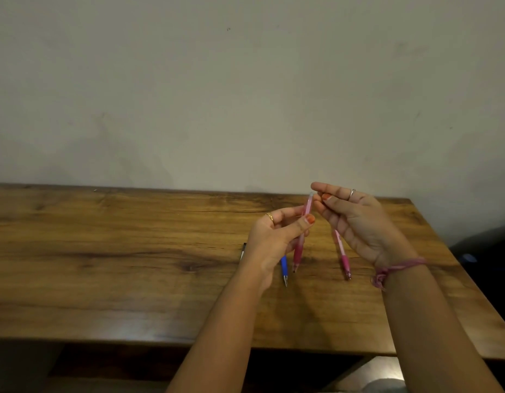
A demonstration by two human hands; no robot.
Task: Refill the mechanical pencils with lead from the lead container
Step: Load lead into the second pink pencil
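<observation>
Item: translucent pink plastic mechanical pencil with darker pink grip (301,236), held near upright above the table, tip down, top end open-looking. Left hand (277,236) curls thumb and fingers round its barrel. Right hand (356,219) raised just beside the pencil's top, thumb and forefinger pinched together; whether they hold anything cannot be told.
Second pink mechanical pencil (343,256) lies on the table under the right hand.
Blue-gripped mechanical pencil (284,269) lies partly hidden behind the left hand.
Surface: brown wood-grain table (118,251).
Room: plain off-white wall (217,95) behind.
</observation>
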